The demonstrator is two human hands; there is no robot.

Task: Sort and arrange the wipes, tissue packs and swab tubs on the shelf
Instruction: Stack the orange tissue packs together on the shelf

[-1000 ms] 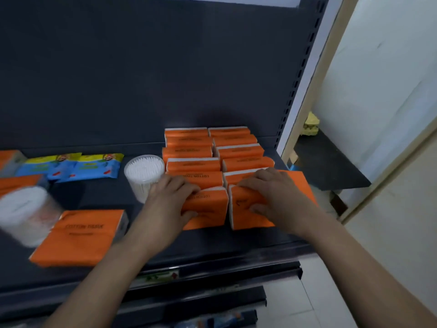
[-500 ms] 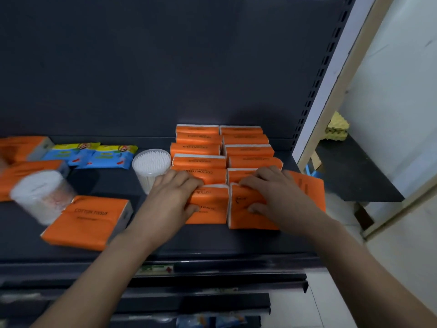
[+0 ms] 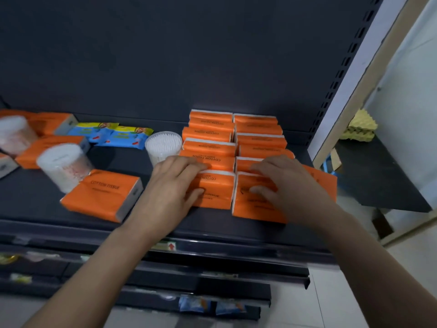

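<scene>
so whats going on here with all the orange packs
A person is squaring up two rows of orange tissue packs on the dark shelf. The left hand grips the front left pack, the right hand the front right pack, fingers over the top edges. A loose tissue pack, swab tubs and blue wipes lie unsorted to the left.

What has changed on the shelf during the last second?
Only the view swung left; nothing was taken or let go. The left hand still holds the front left tissue pack, the right hand the front right tissue pack. Swab tubs and wipes stayed.
</scene>
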